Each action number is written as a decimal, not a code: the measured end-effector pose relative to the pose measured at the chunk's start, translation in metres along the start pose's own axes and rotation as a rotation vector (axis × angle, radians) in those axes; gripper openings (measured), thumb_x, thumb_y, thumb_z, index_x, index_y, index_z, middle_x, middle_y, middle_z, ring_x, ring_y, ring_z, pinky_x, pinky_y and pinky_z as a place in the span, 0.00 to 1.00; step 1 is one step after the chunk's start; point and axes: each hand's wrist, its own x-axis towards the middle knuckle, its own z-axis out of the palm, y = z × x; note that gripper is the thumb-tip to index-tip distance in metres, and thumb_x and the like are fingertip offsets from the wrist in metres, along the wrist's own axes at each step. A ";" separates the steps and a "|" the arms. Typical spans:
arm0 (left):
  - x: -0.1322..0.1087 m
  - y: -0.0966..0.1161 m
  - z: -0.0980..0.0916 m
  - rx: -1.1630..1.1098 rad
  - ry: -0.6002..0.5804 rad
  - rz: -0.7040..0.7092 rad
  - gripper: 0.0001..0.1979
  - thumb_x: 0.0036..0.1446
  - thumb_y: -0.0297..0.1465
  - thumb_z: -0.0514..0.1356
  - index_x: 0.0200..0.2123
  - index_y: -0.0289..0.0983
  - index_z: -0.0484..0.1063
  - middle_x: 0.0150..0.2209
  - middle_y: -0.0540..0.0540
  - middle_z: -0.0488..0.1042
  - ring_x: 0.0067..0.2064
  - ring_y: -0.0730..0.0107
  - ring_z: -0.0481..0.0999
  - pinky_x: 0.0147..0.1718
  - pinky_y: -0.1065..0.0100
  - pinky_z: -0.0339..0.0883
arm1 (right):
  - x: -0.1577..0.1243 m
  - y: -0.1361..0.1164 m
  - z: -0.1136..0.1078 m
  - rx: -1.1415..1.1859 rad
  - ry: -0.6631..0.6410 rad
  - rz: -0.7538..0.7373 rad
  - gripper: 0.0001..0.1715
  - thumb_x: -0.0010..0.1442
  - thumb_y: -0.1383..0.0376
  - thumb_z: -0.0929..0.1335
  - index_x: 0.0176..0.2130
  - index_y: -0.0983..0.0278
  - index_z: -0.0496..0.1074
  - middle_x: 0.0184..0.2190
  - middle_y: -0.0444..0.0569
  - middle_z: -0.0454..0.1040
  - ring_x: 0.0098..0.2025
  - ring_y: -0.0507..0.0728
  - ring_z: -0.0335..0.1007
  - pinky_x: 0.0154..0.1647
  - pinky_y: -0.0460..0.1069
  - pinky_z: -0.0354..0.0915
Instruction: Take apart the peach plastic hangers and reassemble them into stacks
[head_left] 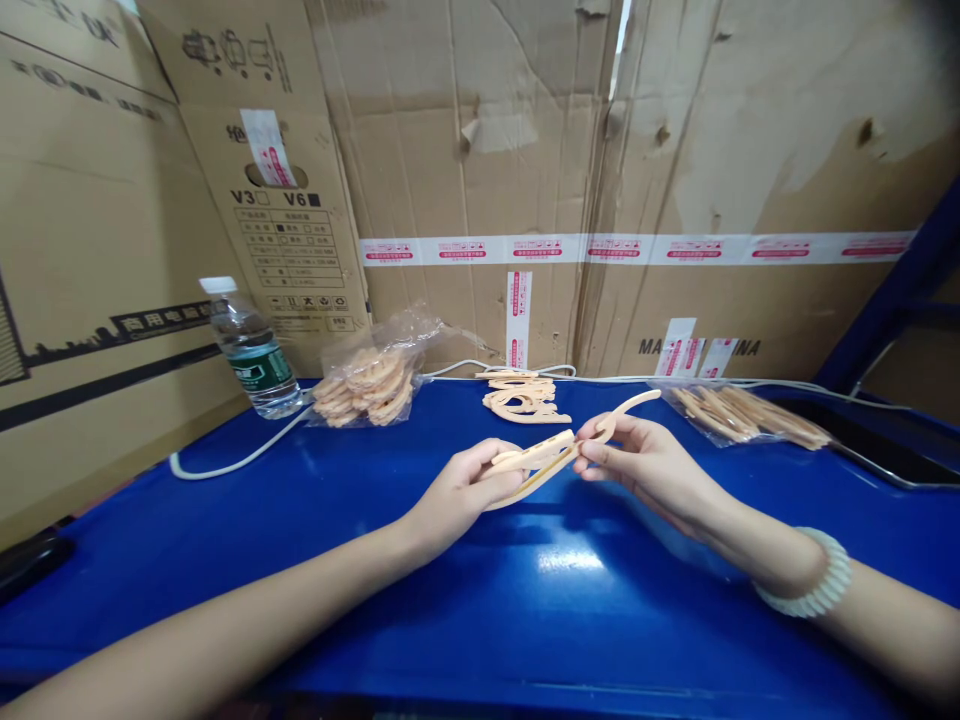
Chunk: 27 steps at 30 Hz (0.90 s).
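Over the blue table (480,600) my left hand (461,495) is closed round a flat, pale orange plastic piece (534,457), gripping it near its left end. My right hand (645,460) pinches a thin curved orange piece (628,405) that rises up and to the right. The two pieces meet between my hands, just above the table top. A white beaded bracelet (814,585) sits on my right wrist.
A small pile of the same orange pieces (523,397) lies behind my hands. At the back left sits a clear bag of orange parts (367,380), beside a water bottle (251,350). Another bag of long pieces (750,412) lies at right. A white cable (240,460) crosses the back; cardboard boxes (525,150) wall the table.
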 end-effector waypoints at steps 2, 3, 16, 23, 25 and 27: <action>-0.001 0.001 0.000 0.015 -0.069 -0.020 0.18 0.55 0.41 0.60 0.44 0.34 0.71 0.40 0.46 0.73 0.42 0.61 0.69 0.39 0.67 0.59 | -0.001 0.000 0.002 -0.031 0.003 -0.020 0.22 0.40 0.58 0.80 0.32 0.65 0.73 0.27 0.47 0.77 0.30 0.54 0.76 0.34 0.48 0.74; -0.001 0.001 0.000 0.016 -0.098 -0.033 0.19 0.56 0.42 0.59 0.45 0.34 0.71 0.40 0.45 0.74 0.42 0.60 0.70 0.39 0.66 0.59 | -0.001 0.000 0.002 -0.046 0.000 -0.031 0.22 0.41 0.57 0.80 0.31 0.65 0.73 0.27 0.48 0.77 0.30 0.54 0.76 0.34 0.49 0.75; 0.001 0.001 -0.001 -0.017 -0.160 -0.087 0.18 0.54 0.47 0.58 0.27 0.36 0.67 0.28 0.49 0.69 0.30 0.68 0.66 0.31 0.68 0.58 | -0.001 0.002 0.000 -0.416 -0.139 -0.441 0.10 0.52 0.57 0.74 0.29 0.62 0.79 0.31 0.50 0.77 0.33 0.57 0.74 0.33 0.51 0.73; 0.001 -0.009 0.005 -0.028 -0.178 -0.039 0.12 0.56 0.37 0.61 0.38 0.36 0.65 0.32 0.49 0.70 0.31 0.70 0.71 0.29 0.70 0.61 | -0.005 0.004 0.003 -0.558 -0.202 -0.609 0.06 0.58 0.62 0.71 0.33 0.61 0.81 0.31 0.50 0.78 0.31 0.55 0.74 0.32 0.49 0.71; 0.000 -0.010 0.005 0.040 -0.189 -0.003 0.11 0.59 0.37 0.59 0.40 0.36 0.67 0.32 0.48 0.70 0.31 0.70 0.70 0.30 0.70 0.61 | -0.007 0.005 0.005 -0.583 -0.214 -0.645 0.07 0.59 0.62 0.71 0.34 0.60 0.81 0.31 0.49 0.79 0.32 0.55 0.74 0.34 0.50 0.71; -0.002 -0.009 0.006 0.131 -0.199 0.025 0.11 0.63 0.37 0.55 0.42 0.36 0.68 0.31 0.49 0.70 0.30 0.70 0.69 0.29 0.70 0.59 | -0.008 0.006 0.006 -0.602 -0.219 -0.683 0.08 0.61 0.63 0.70 0.35 0.60 0.80 0.32 0.49 0.79 0.33 0.55 0.74 0.35 0.50 0.71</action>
